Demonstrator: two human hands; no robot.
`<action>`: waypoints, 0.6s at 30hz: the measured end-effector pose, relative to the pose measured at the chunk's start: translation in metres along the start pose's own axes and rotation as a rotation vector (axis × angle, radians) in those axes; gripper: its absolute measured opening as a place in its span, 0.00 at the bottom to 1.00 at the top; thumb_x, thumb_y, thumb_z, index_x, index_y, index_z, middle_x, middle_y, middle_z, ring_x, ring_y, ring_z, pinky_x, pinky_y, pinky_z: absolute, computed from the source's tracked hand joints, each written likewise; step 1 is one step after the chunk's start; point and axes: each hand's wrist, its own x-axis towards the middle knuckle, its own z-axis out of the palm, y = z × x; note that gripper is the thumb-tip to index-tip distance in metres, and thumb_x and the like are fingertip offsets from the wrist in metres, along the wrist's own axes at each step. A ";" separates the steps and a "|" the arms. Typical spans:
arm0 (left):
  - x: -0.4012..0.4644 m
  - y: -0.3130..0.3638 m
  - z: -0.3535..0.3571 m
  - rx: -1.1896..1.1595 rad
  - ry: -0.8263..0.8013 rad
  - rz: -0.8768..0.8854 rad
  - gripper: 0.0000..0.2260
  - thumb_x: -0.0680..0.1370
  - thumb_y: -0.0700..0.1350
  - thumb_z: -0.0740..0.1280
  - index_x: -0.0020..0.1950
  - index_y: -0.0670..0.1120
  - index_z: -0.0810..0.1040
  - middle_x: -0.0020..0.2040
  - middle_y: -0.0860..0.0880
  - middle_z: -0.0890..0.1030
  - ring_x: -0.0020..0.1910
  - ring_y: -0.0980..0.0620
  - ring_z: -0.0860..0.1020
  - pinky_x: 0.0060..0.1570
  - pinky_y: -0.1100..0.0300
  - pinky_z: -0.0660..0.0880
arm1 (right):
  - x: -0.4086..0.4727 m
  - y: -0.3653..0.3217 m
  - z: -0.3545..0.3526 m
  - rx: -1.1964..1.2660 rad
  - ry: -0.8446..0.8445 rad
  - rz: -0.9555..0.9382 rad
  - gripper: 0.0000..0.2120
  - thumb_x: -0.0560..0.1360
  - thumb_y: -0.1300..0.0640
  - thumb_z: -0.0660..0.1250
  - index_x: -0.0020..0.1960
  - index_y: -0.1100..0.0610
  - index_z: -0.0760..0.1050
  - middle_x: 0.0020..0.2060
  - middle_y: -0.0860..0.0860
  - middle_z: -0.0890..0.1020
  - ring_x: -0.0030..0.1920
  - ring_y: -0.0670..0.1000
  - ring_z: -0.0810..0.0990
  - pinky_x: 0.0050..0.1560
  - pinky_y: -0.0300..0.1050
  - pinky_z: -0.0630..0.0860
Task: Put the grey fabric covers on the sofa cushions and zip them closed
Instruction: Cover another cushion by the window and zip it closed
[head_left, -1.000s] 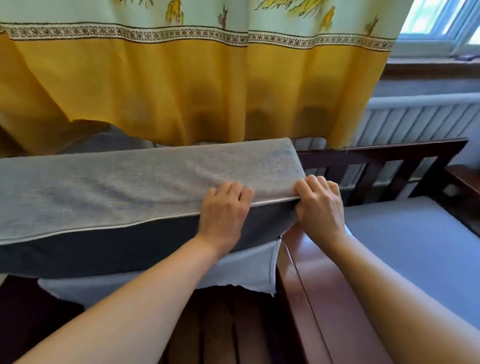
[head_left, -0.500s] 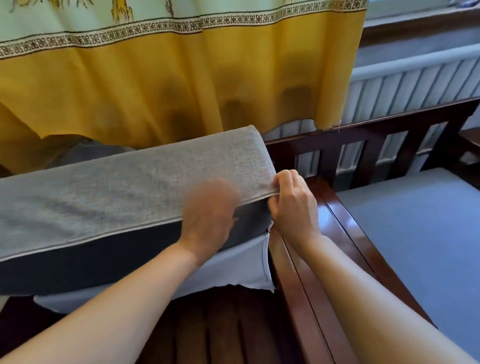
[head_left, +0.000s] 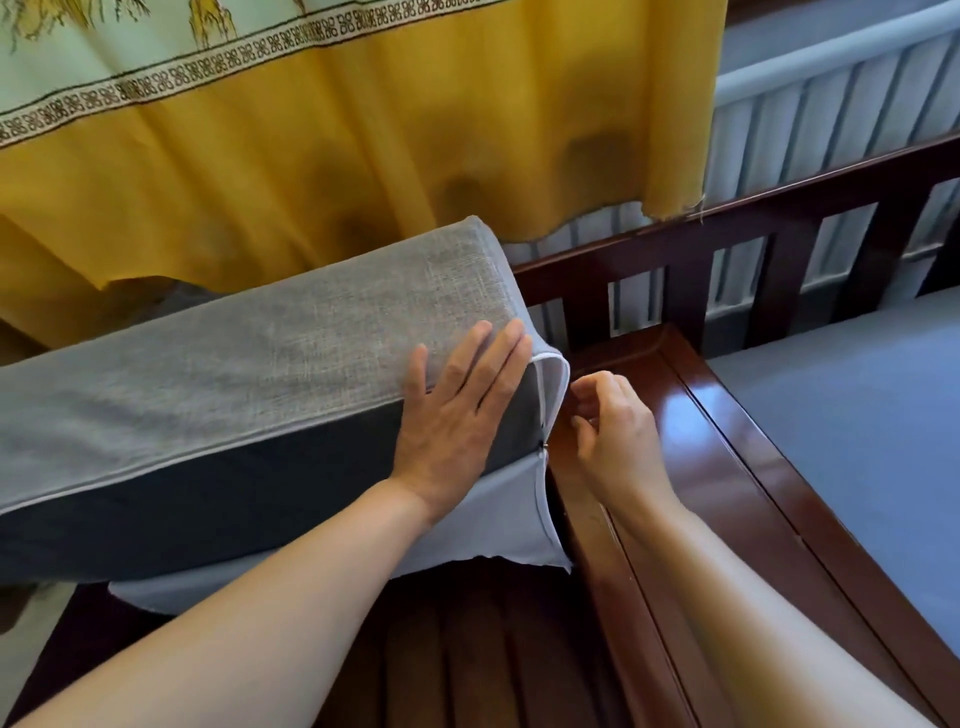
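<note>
The cushion (head_left: 249, 374) in its grey cover (head_left: 322, 332) is propped on the wooden sofa frame (head_left: 675, 467), crowded at 12 o'clock by a yellow curtain (head_left: 363, 156). It is pressed flat-fingered by the left hand (head_left: 457, 410). At 3 o'clock, beside the zipper (head_left: 544, 447), the right hand (head_left: 613, 431) is loosely curled, nothing held. A blue cushion (head_left: 857, 426) lies beyond.

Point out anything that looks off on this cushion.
At the cushion's right end the cover's corner gapes: the zip is unclosed there, beside the flat left hand. A pale flap hangs loose below. The right hand holds nothing.
</note>
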 end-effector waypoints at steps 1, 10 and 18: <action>-0.003 -0.004 0.002 0.037 0.009 0.048 0.31 0.73 0.31 0.44 0.76 0.46 0.51 0.75 0.49 0.55 0.73 0.48 0.56 0.65 0.41 0.53 | -0.006 0.008 0.004 0.005 -0.012 0.034 0.13 0.69 0.71 0.65 0.50 0.59 0.75 0.45 0.51 0.76 0.45 0.53 0.77 0.46 0.47 0.74; -0.033 -0.020 0.035 0.102 0.000 0.400 0.28 0.72 0.35 0.47 0.71 0.42 0.68 0.75 0.49 0.63 0.73 0.51 0.57 0.65 0.49 0.54 | -0.032 0.058 0.057 0.020 -0.043 0.293 0.09 0.73 0.67 0.63 0.52 0.61 0.77 0.49 0.57 0.81 0.51 0.57 0.78 0.52 0.48 0.74; -0.058 -0.011 0.068 0.121 -0.068 0.384 0.25 0.71 0.38 0.57 0.68 0.43 0.73 0.74 0.48 0.64 0.73 0.51 0.58 0.67 0.48 0.52 | -0.040 0.086 0.100 0.049 -0.191 0.456 0.13 0.77 0.60 0.62 0.62 0.59 0.71 0.56 0.55 0.79 0.57 0.55 0.76 0.54 0.45 0.70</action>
